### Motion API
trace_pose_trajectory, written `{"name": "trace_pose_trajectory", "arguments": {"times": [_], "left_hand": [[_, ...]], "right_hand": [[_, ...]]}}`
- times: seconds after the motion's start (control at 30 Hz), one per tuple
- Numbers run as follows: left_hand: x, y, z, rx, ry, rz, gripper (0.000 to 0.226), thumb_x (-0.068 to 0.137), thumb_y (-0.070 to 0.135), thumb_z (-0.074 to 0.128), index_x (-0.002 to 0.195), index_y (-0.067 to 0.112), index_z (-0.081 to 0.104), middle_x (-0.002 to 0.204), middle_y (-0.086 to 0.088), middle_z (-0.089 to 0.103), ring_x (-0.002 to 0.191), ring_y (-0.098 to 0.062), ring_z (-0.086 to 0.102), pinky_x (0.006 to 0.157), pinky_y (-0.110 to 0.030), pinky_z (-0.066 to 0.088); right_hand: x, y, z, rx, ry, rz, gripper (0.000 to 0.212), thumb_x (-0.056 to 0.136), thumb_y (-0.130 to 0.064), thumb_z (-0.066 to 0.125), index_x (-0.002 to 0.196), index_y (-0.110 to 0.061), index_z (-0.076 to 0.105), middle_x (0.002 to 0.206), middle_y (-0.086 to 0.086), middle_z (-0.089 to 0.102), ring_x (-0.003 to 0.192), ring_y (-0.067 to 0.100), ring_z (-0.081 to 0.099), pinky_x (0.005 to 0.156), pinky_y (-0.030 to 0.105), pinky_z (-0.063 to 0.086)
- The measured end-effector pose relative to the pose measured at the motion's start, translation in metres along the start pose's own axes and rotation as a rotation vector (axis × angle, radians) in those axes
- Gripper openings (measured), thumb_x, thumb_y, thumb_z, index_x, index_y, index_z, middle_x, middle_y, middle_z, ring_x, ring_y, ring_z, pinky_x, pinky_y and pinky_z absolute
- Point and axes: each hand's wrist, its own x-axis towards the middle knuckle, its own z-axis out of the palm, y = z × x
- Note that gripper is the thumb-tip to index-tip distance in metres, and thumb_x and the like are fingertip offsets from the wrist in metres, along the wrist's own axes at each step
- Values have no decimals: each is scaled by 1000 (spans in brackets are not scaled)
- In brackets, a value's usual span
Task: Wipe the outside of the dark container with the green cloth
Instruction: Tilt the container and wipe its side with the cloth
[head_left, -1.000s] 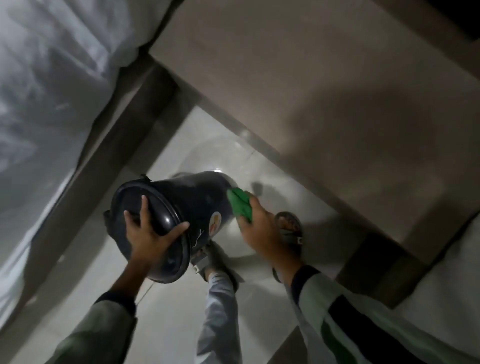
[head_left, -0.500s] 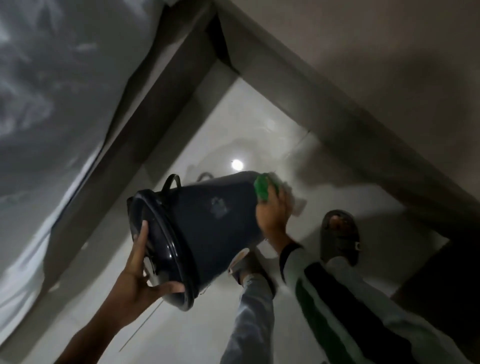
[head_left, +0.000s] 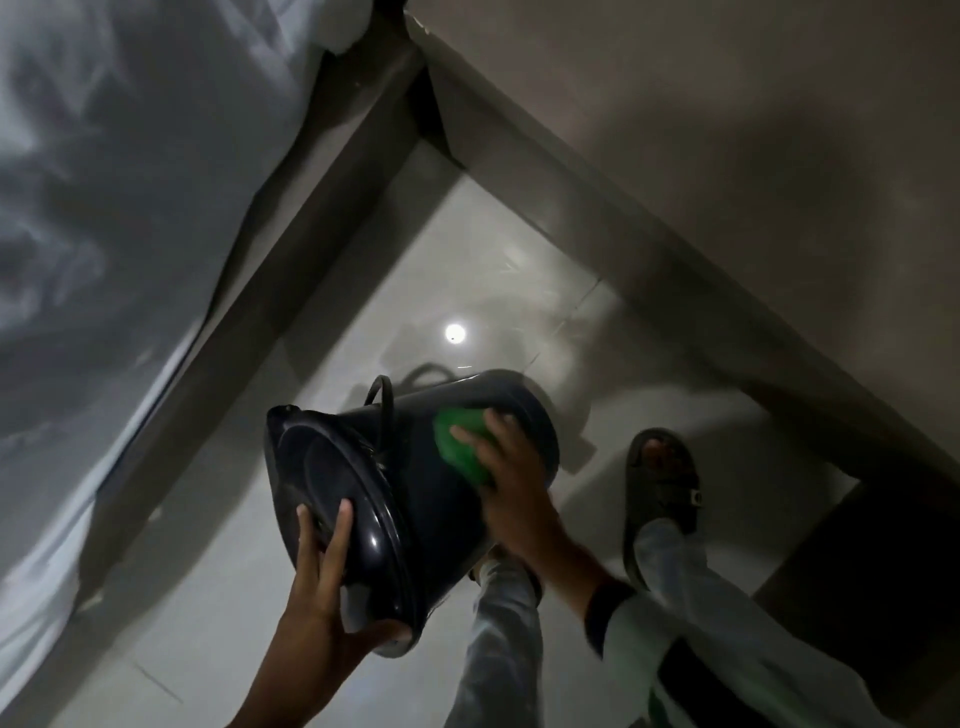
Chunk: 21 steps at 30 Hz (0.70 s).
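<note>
The dark container (head_left: 415, 483), a lidded bucket with a thin bail handle, is held tipped on its side above the floor, lid toward me. My left hand (head_left: 332, 587) grips the lid's lower rim, fingers spread on the lid and thumb under the edge. My right hand (head_left: 511, 483) presses the green cloth (head_left: 460, 441) flat against the upper side wall, near the container's base end. Most of the cloth lies under my fingers.
Glossy pale floor tiles (head_left: 208, 649) lie below. A bed with grey sheets (head_left: 104, 208) and a dark frame runs along the left. A beige wall with a dark skirting (head_left: 675, 286) closes the right. My legs and a dark sandal (head_left: 660, 478) stand beneath the container.
My right hand has slid the cloth from the container's far base end back along the upper side wall toward the lid. My left hand has shifted its grip lower on the lid rim.
</note>
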Motion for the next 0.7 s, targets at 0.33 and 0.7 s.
{"name": "trace_pose_trajectory", "arguments": {"times": [0.33,0.7], "left_hand": [[20,37,8,74,19,93,144,47,39,98,134,81,-8,169,0,-14,155,-32,5,113,-59,38],[81,88,-20,-275,219,-232,127,33,85,79,143,72,17,155,0,48,137,-35,48,106,-62,44]], "right_hand": [[94,8,-36,12,-155,146,35,95,-21,61,130,-20,64,136,10,61,128,32,54,110,43,43],[57,4,-44,26,153,314,45,98,-17,50,142,-22,48,143,11,52,133,30,47,113,43,37]]}}
